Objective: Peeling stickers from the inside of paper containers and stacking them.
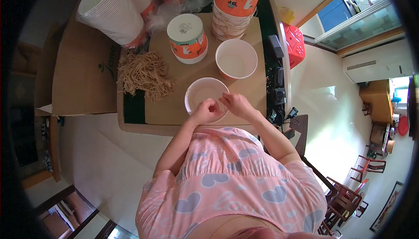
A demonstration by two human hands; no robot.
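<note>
A white-lined paper bucket (197,88) stands with its mouth up at the front of the table, close to my body. My left hand (207,111) is over its near side with the fingers curled closed. At the right part of the rim, my right hand (238,105) has its fingertips pinched together. Whatever is between the fingers of either hand is too small to make out. Just behind on the right is a second upright bucket (237,60). A bundle of tan cords (146,75) lies to the left of the hands.
An upturned orange-and-white bucket (187,38) stands behind. A taller stack of buckets with cords around it (235,3) is at the back. Nested buckets (111,14) lean by a cardboard box (85,73). Black adapters (279,95) line the right edge, near a red stool (293,44).
</note>
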